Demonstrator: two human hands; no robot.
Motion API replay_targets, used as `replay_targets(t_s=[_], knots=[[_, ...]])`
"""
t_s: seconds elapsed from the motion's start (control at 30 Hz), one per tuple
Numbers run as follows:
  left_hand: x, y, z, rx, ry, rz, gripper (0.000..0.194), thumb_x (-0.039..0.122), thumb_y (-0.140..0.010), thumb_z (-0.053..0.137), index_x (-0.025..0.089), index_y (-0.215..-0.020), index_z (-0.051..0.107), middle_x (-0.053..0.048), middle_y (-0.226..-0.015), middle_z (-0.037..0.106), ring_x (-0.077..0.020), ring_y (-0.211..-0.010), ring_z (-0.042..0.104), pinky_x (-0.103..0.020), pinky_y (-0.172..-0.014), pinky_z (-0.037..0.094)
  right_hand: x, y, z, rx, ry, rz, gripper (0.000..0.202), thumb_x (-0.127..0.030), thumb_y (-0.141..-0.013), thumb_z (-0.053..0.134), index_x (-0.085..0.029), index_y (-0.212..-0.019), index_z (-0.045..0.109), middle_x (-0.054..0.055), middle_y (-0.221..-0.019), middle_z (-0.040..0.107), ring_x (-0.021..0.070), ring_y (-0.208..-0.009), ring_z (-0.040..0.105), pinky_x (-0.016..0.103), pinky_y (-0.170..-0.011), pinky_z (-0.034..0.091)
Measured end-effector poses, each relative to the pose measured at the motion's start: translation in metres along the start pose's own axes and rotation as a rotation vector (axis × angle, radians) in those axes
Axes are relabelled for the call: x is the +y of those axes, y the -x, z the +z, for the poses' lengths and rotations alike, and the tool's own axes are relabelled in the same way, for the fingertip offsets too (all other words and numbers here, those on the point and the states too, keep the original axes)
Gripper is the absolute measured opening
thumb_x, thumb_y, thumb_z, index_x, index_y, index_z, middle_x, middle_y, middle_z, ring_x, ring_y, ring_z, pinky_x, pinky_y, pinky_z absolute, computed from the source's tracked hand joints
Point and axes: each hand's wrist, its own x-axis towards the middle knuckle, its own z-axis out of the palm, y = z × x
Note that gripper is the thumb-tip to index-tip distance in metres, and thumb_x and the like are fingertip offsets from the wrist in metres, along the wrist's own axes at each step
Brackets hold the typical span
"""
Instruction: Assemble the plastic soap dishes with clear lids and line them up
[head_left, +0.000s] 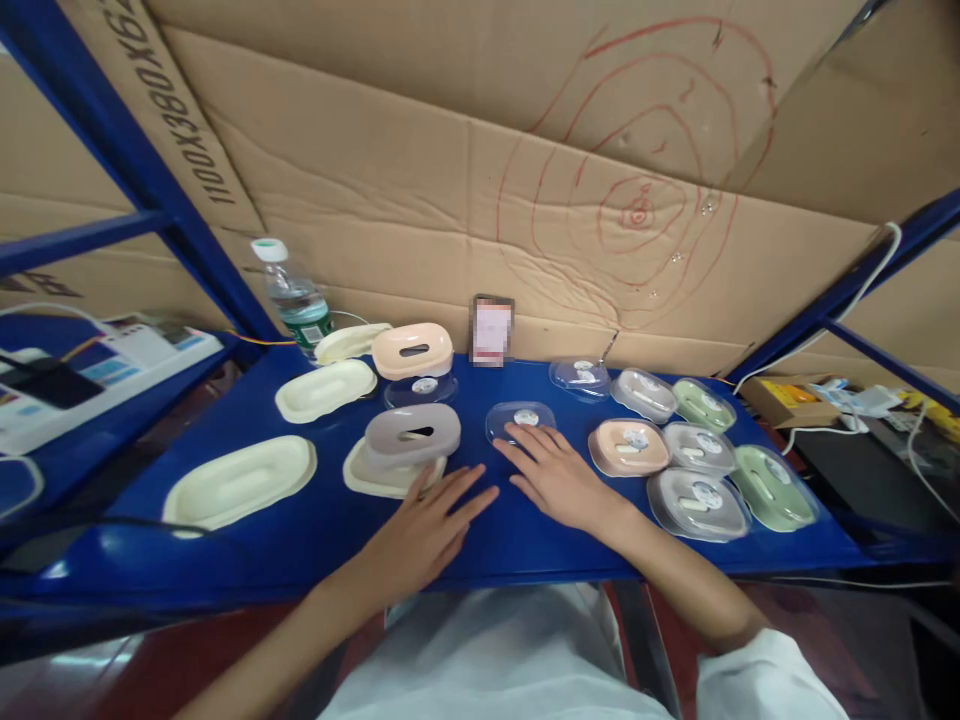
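My right hand [559,475] is open, its fingertips over the near edge of a clear plastic cover [504,420] with a round sticker. Fingers spread, my left hand [431,525] hovers at the near side of a cream oval tray [375,478]. A grey oval lid with a slot [382,430] rests tilted on that tray. Behind it, a peach slotted lid [397,345] sits above another clear cover [405,392]. More cream trays [240,480] lie to the left. Whether my right fingertips press on the cover is hard to tell.
On the right stand several covered oval boxes: a peach one [628,448], grey ones [697,505] and green ones [776,490]. A water bottle [300,305] and a phone [492,330] stand against the cardboard wall [390,180]. Blue frame posts [202,250] flank the blue table [517,555].
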Motion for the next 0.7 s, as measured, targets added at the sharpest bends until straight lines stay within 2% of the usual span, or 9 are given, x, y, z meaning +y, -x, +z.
replay_targets(t_s=[0.07, 0.17, 0.23, 0.37, 0.47, 0.57, 0.63, 0.7], knots=[[0.013, -0.007, -0.001, -0.028, 0.051, 0.082, 0.063, 0.006, -0.103, 0.047, 0.03, -0.16, 0.055, -0.01, -0.166, 0.055, -0.0281, -0.153, 0.053, -0.059, -0.133, 0.033, -0.005, -0.005, 0.005, -0.014, -0.045, -0.056, 0.06, -0.018, -0.108, 0.055, -0.017, -0.167, 0.045, 0.016, -0.174, 0.043, 0.0328, -0.159, 0.044, 0.054, -0.13, 0.04], [0.023, -0.002, -0.007, -0.007, 0.129, 0.11, 0.05, 0.012, -0.106, 0.051, 0.03, -0.151, 0.064, -0.008, -0.16, 0.061, -0.0254, -0.151, 0.055, -0.056, -0.135, 0.031, -0.009, -0.009, 0.014, -0.039, -0.104, -0.107, 0.071, -0.007, -0.1, 0.055, -0.016, -0.169, 0.04, 0.014, -0.178, 0.036, 0.0305, -0.163, 0.037, 0.053, -0.135, 0.033], [0.02, 0.009, -0.011, 0.041, 0.126, 0.032, 0.045, 0.015, -0.108, 0.051, 0.029, -0.148, 0.066, -0.008, -0.156, 0.064, -0.0243, -0.147, 0.058, -0.053, -0.134, 0.035, -0.009, -0.01, 0.02, -0.043, -0.13, -0.124, 0.076, -0.003, -0.097, 0.053, -0.016, -0.171, 0.037, 0.013, -0.179, 0.035, 0.029, -0.164, 0.036, 0.053, -0.136, 0.029], [0.001, 0.038, -0.015, 0.088, -0.008, -0.255, 0.04, 0.027, -0.11, 0.052, 0.026, -0.146, 0.068, -0.011, -0.15, 0.068, -0.0309, -0.136, 0.066, -0.056, -0.121, 0.05, -0.007, -0.008, 0.028, -0.04, -0.139, -0.114, 0.077, -0.003, -0.098, 0.051, -0.016, -0.172, 0.036, 0.014, -0.177, 0.038, 0.0293, -0.164, 0.036, 0.055, -0.136, 0.027], [-0.003, 0.046, -0.014, 0.038, 0.023, -0.296, 0.039, 0.027, -0.11, 0.053, 0.03, -0.146, 0.068, -0.008, -0.144, 0.072, -0.0292, -0.131, 0.069, -0.053, -0.118, 0.053, -0.005, -0.006, 0.03, -0.029, -0.135, -0.08, 0.071, -0.007, -0.101, 0.052, -0.016, -0.17, 0.039, 0.016, -0.174, 0.044, 0.0303, -0.162, 0.039, 0.054, -0.135, 0.03], [0.012, 0.029, -0.008, -0.006, 0.107, -0.181, 0.046, 0.019, -0.109, 0.052, 0.03, -0.151, 0.064, -0.007, -0.148, 0.07, -0.0264, -0.137, 0.065, -0.049, -0.119, 0.05, -0.001, -0.005, 0.027, -0.012, -0.143, -0.053, 0.073, -0.004, -0.098, 0.053, -0.016, -0.169, 0.041, 0.017, -0.175, 0.042, 0.0294, -0.163, 0.038, 0.053, -0.134, 0.029], [0.024, 0.004, -0.003, -0.052, 0.138, -0.058, 0.053, 0.011, -0.106, 0.048, 0.024, -0.156, 0.058, -0.009, -0.153, 0.066, -0.0262, -0.143, 0.059, -0.049, -0.123, 0.045, 0.002, -0.006, 0.024, -0.003, -0.156, -0.042, 0.08, 0.0, -0.092, 0.053, -0.016, -0.17, 0.039, 0.016, -0.178, 0.036, 0.0293, -0.165, 0.034, 0.054, -0.135, 0.027], [0.032, -0.024, 0.0, -0.123, 0.13, 0.028, 0.056, 0.01, -0.104, 0.05, 0.02, -0.158, 0.055, -0.011, -0.153, 0.065, -0.0275, -0.144, 0.057, -0.049, -0.121, 0.044, 0.006, -0.007, 0.021, 0.003, -0.171, -0.027, 0.084, 0.001, -0.089, 0.055, -0.015, -0.17, 0.038, 0.017, -0.179, 0.034, 0.03, -0.166, 0.033, 0.054, -0.134, 0.026]])
